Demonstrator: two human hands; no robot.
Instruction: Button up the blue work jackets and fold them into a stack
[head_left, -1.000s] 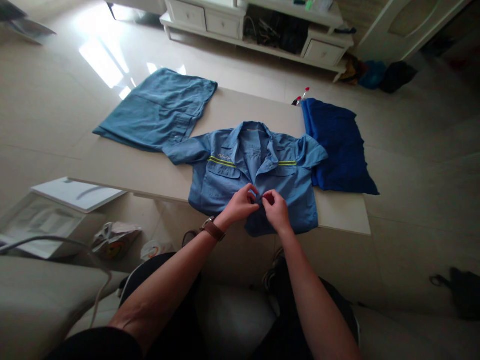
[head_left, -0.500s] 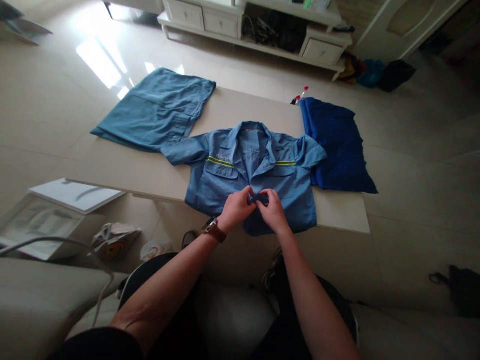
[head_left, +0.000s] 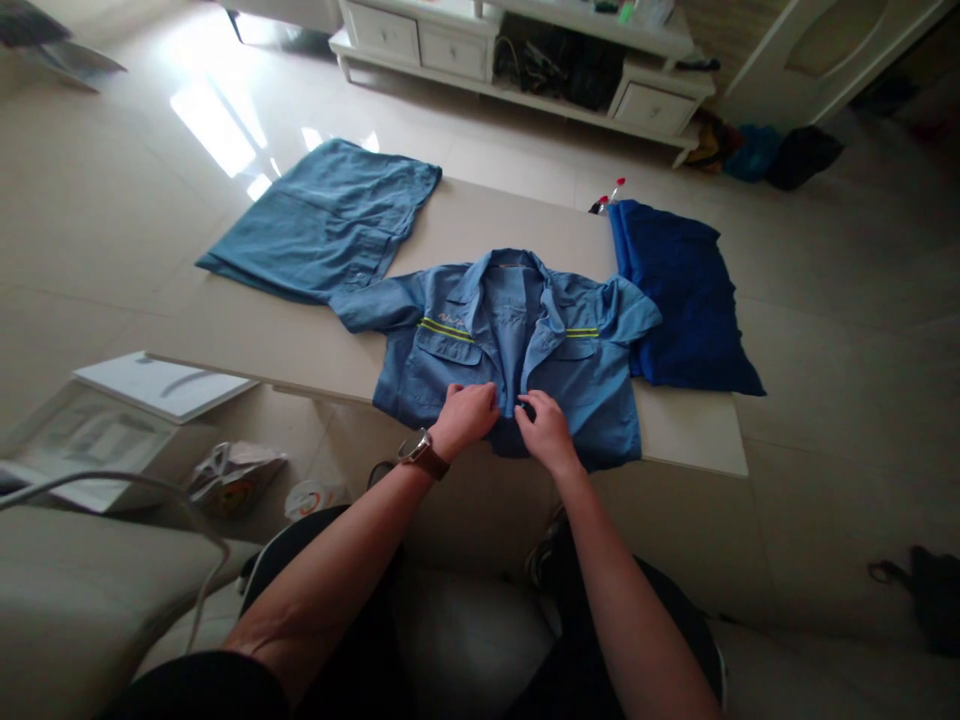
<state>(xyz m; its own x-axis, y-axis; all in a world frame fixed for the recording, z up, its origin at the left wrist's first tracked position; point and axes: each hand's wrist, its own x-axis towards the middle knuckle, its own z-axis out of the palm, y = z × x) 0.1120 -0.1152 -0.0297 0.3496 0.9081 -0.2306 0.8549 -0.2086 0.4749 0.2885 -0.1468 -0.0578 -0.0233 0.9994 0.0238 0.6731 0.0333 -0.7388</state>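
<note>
A blue short-sleeved work shirt (head_left: pixel 442 375) with yellow stripes lies face up across the table, its collar pointing away from me and its front parted. My left hand (head_left: pixel 469 415) is closed on the front edge left of the opening. My right hand (head_left: pixel 546 428) pinches the opposite front edge, thumb and forefinger together. Between the two hands a narrow gap shows the inside of the shirt. The lower hem hangs over the near table edge, partly hidden by my hands.
Folded grey-blue cloth (head_left: pixel 322 225) lies at the table's left end, dark blue cloth (head_left: pixel 682 300) at the right. Bottles with red caps (head_left: pixel 619 185) stand behind the pale table (head_left: pixel 517 205). A white box (head_left: pixel 112 440) is at the lower left, a white cabinet (head_left: pixel 450 55) beyond.
My hands have moved apart, each with one front edge of the shirt. The shirt's front, closed together between them before, now stands parted. The view has shifted slightly.
</note>
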